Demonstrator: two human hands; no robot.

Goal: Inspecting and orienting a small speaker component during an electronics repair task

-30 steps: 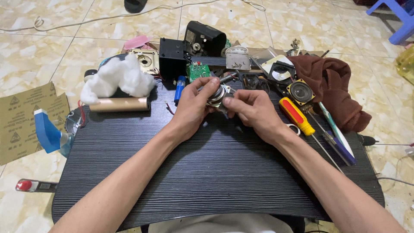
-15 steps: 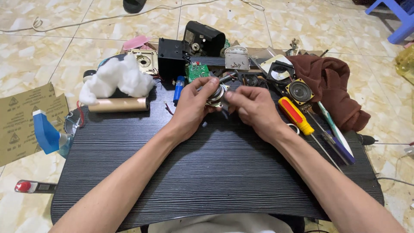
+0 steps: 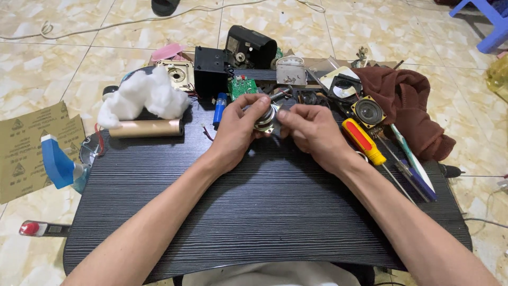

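- The left hand and the right hand meet over the far middle part of the dark surface, and both are closed around a small round metal part.
- The left hand has its fingers curled on the left side of the metal part, with the thumb on top of it.
- The right hand pinches the right edge of the metal part with its fingertips; the other fingers are folded.
- The metal part is held a little above the surface; I cannot tell if it touches the surface.
- Just behind the metal part lies a green circuit board, and beside this a blue cylinder.
- To the left of the metal part there is white cotton wool, and in front of it a tan paper roll.
- To the right of the metal part lies a screwdriver with yellow and red handle, near the right wrist.
- Farther right is a small round speaker and a brown cloth.
- Behind the circuit board stands a black box.
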